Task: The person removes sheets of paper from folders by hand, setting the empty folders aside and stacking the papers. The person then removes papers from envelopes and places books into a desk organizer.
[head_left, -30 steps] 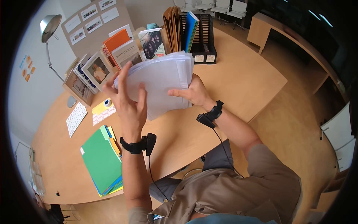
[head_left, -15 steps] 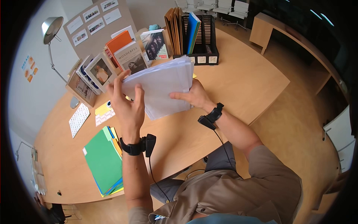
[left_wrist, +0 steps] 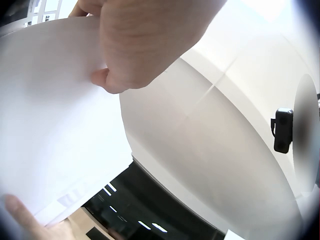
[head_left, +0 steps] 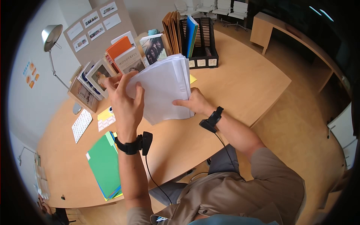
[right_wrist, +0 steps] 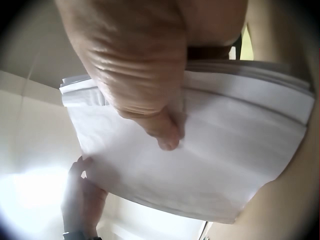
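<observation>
Both hands hold up a thick stack of white papers (head_left: 161, 86) above the desk, tilted toward the head camera. My left hand (head_left: 125, 95) grips its left edge, thumb on the near face and fingers at the upper corner. At the opposite edge, my right hand (head_left: 195, 103) pinches the stack, its thumb (right_wrist: 167, 135) lying flat across the front and the other fingers hidden behind. The right wrist view shows several layers and a strip along the stack's edge. In the left wrist view, the left thumb (left_wrist: 102, 79) presses the white face.
Green, blue and yellow folders (head_left: 103, 163) lie at the desk's near left. Upright books (head_left: 129, 62) line the back, beside a black rack (head_left: 204, 52) with brown and blue folders. A lamp (head_left: 52, 37), a white keyboard (head_left: 81, 125) and yellow notes (head_left: 106, 120) stand or lie to the left.
The stack has tipped and shifted slightly down within the head view. The left fingers have drawn in from a more spread pose onto its edge; the right hand keeps its hold.
</observation>
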Demonstrator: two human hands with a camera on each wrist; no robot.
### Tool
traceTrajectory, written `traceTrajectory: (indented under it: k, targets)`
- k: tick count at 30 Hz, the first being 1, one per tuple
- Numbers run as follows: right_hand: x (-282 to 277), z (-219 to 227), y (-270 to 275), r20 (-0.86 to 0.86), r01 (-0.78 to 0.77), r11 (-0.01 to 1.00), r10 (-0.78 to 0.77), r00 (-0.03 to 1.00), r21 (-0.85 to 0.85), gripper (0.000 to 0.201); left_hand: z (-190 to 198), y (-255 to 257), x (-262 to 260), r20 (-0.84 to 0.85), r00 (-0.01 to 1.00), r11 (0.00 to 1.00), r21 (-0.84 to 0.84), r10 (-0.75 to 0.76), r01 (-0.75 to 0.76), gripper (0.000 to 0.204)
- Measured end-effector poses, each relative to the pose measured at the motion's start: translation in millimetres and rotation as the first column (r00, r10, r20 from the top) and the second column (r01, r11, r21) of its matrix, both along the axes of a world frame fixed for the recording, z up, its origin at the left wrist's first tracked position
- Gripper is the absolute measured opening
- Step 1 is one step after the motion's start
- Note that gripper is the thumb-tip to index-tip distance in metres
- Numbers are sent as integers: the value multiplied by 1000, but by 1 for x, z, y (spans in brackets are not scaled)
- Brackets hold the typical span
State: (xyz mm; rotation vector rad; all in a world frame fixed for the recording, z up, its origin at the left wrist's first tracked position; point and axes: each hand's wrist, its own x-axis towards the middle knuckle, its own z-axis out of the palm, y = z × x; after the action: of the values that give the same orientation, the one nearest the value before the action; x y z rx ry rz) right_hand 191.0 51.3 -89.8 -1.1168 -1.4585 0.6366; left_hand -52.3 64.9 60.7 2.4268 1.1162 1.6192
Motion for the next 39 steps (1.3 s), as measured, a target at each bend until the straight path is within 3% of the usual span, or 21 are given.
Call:
traceTrajectory:
  k: [2, 4, 5, 9, 13, 16, 19, 21, 23, 25, 26, 27, 29, 30, 31, 32, 33, 34, 36, 37, 39]
  targets:
    - [1, 1, 2, -20, -3, 1000, 2, 1000, -6, 51, 12, -9, 4, 0, 1000, 999, 54, 8, -8, 37]
    - [1, 2, 2, 21, -7, 994, 9, 1000, -112, 53, 26, -29, 10, -235, 891, 880, 380, 390, -285, 46]
    - [-2, -3, 1, 16, -9, 993, 11, 1000, -118, 53, 30, -37, 15, -241, 889, 882, 376, 390, -285, 46]
    - [-7, -7, 3, -65, -101, 986, 93, 994, -135, 52, 35, -42, 37, -537, 808, 946, 314, 244, -77, 70]
    - [-4, -8, 3, -6, -108, 957, 110, 994, -270, 51, 20, -30, 53, -478, 862, 945, 327, 168, -3, 74]
    - [-9, -8, 1, -88, -122, 975, 107, 990, -188, 53, 18, -28, 57, -484, 865, 950, 312, 136, 25, 75]
    - [-8, -12, 2, -89, -130, 956, 110, 990, -261, 56, 21, -26, 56, -483, 864, 953, 304, 138, 18, 76]
    - [-8, -18, 6, -92, -119, 967, 101, 991, -224, 54, 22, -26, 54, -568, 823, 955, 256, 22, 151, 78]
    - [-11, -10, 2, -92, -110, 977, 94, 991, -184, 52, 27, -25, 47, -575, 817, 956, 257, 36, 139, 82]
    - [-12, -1, -5, -143, -122, 951, 84, 986, -283, 47, 32, -25, 34, -290, 954, 921, 386, 80, 41, 85]
    - [-11, -5, -2, -145, -134, 950, 96, 985, -283, 47, 22, -15, 23, -135, 986, 931, 362, 103, -48, 96]
    - [-8, -13, 4, -104, -133, 958, 110, 988, -253, 46, 12, -7, 14, -137, 984, 930, 362, 116, -59, 96]
    - [-6, -22, 11, -65, -147, 964, 136, 989, -222, 44, -14, 7, -3, 240, 967, 970, 203, 86, -137, 106]
    - [-5, -24, 12, -99, -159, 970, 142, 985, -186, 44, -38, 21, -15, 341, 938, 998, -3, -65, 70, 106]
    - [-7, -25, 13, -131, -168, 974, 148, 980, -151, 44, -62, 32, -25, 468, 865, 938, -182, -181, 295, 107]
    - [-12, -22, 11, -129, -142, 990, 140, 982, -9, 42, -74, 31, -25, 546, 803, 858, -268, -239, 438, 94]
    - [-12, -20, 11, -128, -154, 988, 152, 980, -12, 42, -85, 31, -25, 627, 728, 750, -333, -277, 572, 81]
    - [-9, -20, 11, -115, -158, 986, 151, 982, -53, 42, -102, 38, -28, 630, 730, 755, -335, -266, 564, 81]
    - [-12, -19, 11, -104, -167, 981, 157, 982, -96, 43, -128, 49, -33, 469, 858, 768, -464, -209, 441, 53]
    - [-14, -17, 11, -137, -151, 985, 139, 981, -81, 43, -126, 46, -31, 469, 860, 769, -466, -203, 436, 53]
    - [-15, -10, 8, -171, -133, 988, 117, 978, -83, 44, -121, 36, -18, 517, 817, 851, -279, -257, 445, 34]
